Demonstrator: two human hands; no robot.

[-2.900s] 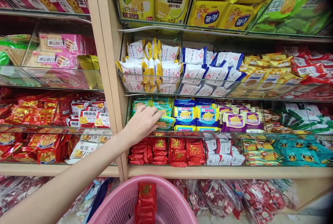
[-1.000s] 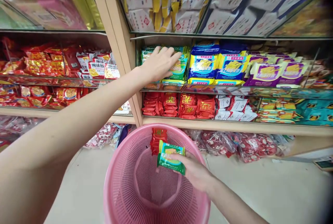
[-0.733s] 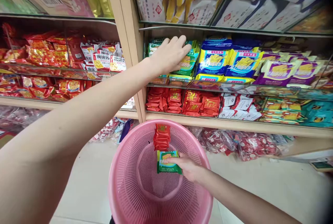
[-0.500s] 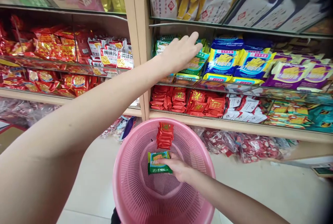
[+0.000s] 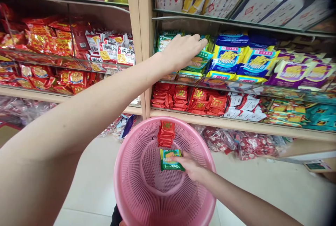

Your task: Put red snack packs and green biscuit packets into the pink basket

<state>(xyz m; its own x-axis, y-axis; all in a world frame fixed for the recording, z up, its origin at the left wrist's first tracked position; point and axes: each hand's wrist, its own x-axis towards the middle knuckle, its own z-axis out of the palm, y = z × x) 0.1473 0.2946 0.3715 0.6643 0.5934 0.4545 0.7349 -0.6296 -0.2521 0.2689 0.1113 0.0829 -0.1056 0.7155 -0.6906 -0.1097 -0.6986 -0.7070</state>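
Note:
My left hand (image 5: 182,51) reaches into the middle shelf on the right, knuckles up, over green biscuit packets (image 5: 198,62). Its fingers bend down and their tips are hidden, so I cannot see whether they grip a packet. Inside the pink perforated plastic basket (image 5: 123,187), my right hand (image 5: 193,165) is closed on a green biscuit packet (image 5: 169,159), thumb across its front. A stack of red packets (image 5: 166,135) lies against the basket's far side, just beyond the held packet.
Blue-and-yellow biscuit packets (image 5: 227,57) and purple packets (image 5: 291,73) stand right of my left hand. Below are red packets (image 5: 199,101) behind a glass edge. A wooden upright (image 5: 147,36) divides the shelves. Bagged goods (image 5: 257,143) lie on the floor beneath.
My right hand has shifted right and slightly up in the basket with the green biscuit packet. My left hand has moved a little to the right over the shelf packets.

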